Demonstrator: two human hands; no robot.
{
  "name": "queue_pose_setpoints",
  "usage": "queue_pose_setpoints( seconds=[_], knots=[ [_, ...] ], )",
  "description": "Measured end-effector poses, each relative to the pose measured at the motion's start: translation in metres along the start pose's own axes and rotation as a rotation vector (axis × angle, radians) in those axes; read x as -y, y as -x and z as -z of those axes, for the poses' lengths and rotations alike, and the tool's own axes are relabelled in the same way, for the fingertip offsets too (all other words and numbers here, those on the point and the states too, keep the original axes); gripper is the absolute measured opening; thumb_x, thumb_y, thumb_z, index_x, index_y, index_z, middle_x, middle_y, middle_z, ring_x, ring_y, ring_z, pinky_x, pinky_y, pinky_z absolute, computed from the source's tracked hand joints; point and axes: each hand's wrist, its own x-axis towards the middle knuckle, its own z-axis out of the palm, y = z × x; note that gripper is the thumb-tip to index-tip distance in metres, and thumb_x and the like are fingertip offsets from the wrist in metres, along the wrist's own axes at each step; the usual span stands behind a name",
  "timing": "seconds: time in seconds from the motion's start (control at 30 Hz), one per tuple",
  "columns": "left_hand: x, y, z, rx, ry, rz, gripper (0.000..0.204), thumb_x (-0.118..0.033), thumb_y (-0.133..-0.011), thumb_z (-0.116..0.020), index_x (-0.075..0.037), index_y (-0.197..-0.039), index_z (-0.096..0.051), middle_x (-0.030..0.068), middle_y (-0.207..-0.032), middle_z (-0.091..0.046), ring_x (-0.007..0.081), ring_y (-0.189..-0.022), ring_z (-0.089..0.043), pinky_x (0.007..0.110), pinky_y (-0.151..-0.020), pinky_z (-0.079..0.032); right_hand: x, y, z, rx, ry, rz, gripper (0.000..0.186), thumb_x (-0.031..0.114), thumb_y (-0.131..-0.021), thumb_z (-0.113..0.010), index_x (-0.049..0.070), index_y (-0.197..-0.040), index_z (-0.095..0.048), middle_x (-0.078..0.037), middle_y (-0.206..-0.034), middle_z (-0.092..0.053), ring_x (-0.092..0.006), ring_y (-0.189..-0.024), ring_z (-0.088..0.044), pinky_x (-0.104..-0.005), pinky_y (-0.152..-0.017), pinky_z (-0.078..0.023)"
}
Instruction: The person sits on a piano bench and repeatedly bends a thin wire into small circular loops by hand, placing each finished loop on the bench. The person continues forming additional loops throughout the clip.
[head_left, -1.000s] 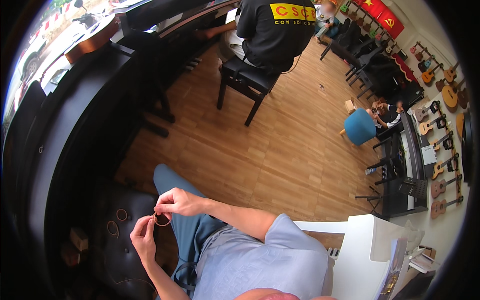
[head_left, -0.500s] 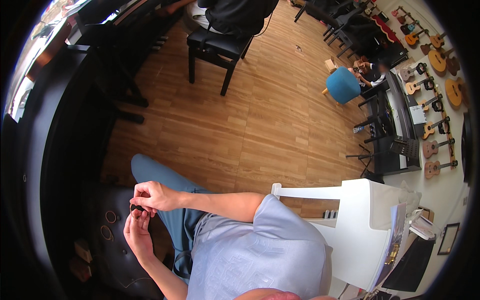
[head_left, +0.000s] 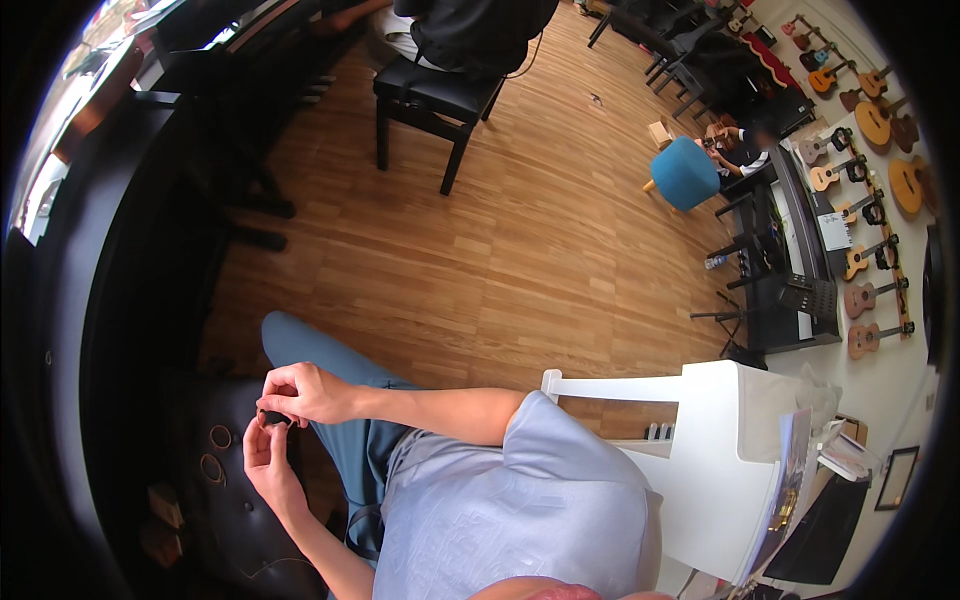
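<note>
My right hand (head_left: 308, 392) is closed in a pinch at a small dark object (head_left: 274, 419) whose kind I cannot make out. Just below it, my left hand (head_left: 270, 465) meets the same object with bent fingertips. Both hands hang over the edge of a black tufted bench seat (head_left: 235, 510), beside my knee. On that seat lie two thin copper-coloured coils (head_left: 213, 468), apart from my hands. A loose thin strand (head_left: 275, 566) curves across the seat near my left forearm.
A black upright piano (head_left: 120, 300) stands close on the left. Small boxes (head_left: 165, 505) lie near the bench. A person sits on a black stool (head_left: 435, 95) ahead; another, by a blue stool (head_left: 685, 172), handles a stringed instrument. White furniture (head_left: 710, 470) is behind me; ukuleles (head_left: 868, 298) hang right.
My left fingers have shifted slightly up and closer to my right fingertips, around the small dark object. The coils and the seat stay as they were.
</note>
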Motion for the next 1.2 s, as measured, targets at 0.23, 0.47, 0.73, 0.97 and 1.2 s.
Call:
queue_pose_setpoints(
  seconds=[0.23,0.47,0.73,0.97,1.2],
  knots=[
    [-0.013,0.007,-0.002,-0.14,-0.35,-0.006,0.028,-0.002,-0.093,-0.071,0.007,-0.119,-0.066,0.0084,-0.101,-0.072,0.0129,-0.088,-0.068,0.026,-0.082,-0.056,-0.004,0.0,-0.003,0.017,0.085,0.025,0.024,0.023,-0.1,-0.063,0.0,-0.093,-0.066,-0.002,-0.066,-0.062,-0.0075,-0.055,-0.057,-0.0256,-0.051,-0.049],
    [-0.009,0.005,0.025,-0.095,-0.466,-0.016,0.028,-0.004,-0.095,-0.069,0.006,-0.121,-0.066,0.0079,-0.107,-0.071,0.0118,-0.089,-0.065,0.025,-0.084,-0.052,0.009,0.003,-0.004,0.048,0.091,-0.043,0.026,0.025,-0.101,-0.062,0.001,-0.096,-0.067,-0.002,-0.068,-0.063,-0.0096,-0.055,-0.06,-0.026,-0.051,-0.049],
    [-0.014,0.01,0.014,-0.12,-0.389,0.002,0.025,-0.001,-0.097,-0.065,0.006,-0.121,-0.065,0.0065,-0.109,-0.068,0.0121,-0.098,-0.063,0.026,-0.091,-0.05,-0.002,-0.002,-0.006,0.096,0.078,-0.026,0.018,0.015,-0.097,-0.065,-0.001,-0.104,-0.068,-0.005,-0.079,-0.069,-0.0087,-0.06,-0.062,-0.0247,-0.057,-0.052],
    [-0.015,0.005,0.011,-0.193,0.063,0.119,0.033,-0.015,-0.104,-0.057,0.003,-0.13,-0.06,0.0118,-0.111,-0.07,0.0161,-0.096,-0.069,0.027,-0.086,-0.055,-0.029,-0.021,-0.022,-0.002,-0.06,-0.062,0.017,0.014,-0.099,-0.064,-0.001,-0.107,-0.067,-0.009,-0.09,-0.073,-0.0111,-0.073,-0.069,-0.0257,-0.06,-0.057],
    [-0.006,0.034,0.043,-0.277,0.101,0.062,0.033,-0.015,-0.101,-0.062,0.003,-0.129,-0.061,0.0119,-0.113,-0.07,0.0163,-0.099,-0.069,0.028,-0.087,-0.056,-0.039,-0.025,-0.047,0.041,-0.006,-0.204,0.022,0.014,-0.097,-0.068,-0.004,-0.108,-0.066,-0.006,-0.084,-0.068,-0.0103,-0.064,-0.065,-0.026,-0.06,-0.058]
  ],
)
